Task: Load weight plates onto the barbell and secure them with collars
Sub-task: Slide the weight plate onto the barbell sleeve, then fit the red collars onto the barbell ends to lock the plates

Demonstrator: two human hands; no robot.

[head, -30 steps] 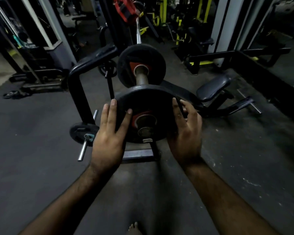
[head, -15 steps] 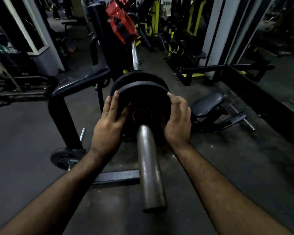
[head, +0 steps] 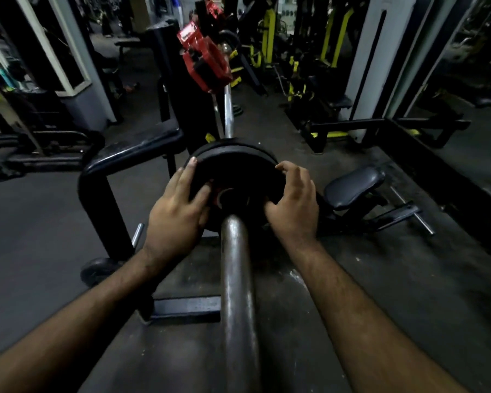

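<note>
Fingers of the left hand (head: 176, 214) lie spread over the left edge of a black weight plate (head: 236, 168), fingertips reaching its upper rim and the thumb pressed on its face. The right hand (head: 294, 205) curls around the plate's right edge, fingers hooked over the rim, thumb on the face near the hub. So both hands grip the plate, which sits threaded on the barbell sleeve (head: 237, 279) at the centre of the frame. A second black plate (head: 210, 146) shows just behind it, its rim peeking out along the top. The steel sleeve runs from the plate down to the bottom edge of the frame, between the two forearms. Beyond the plates the thinner barbell shaft (head: 228, 109) rises toward a red collar (head: 206, 63) in the upper middle. A black padded bench (head: 352, 185) stands at the right, on the dark gym floor (head: 40, 222).
</note>
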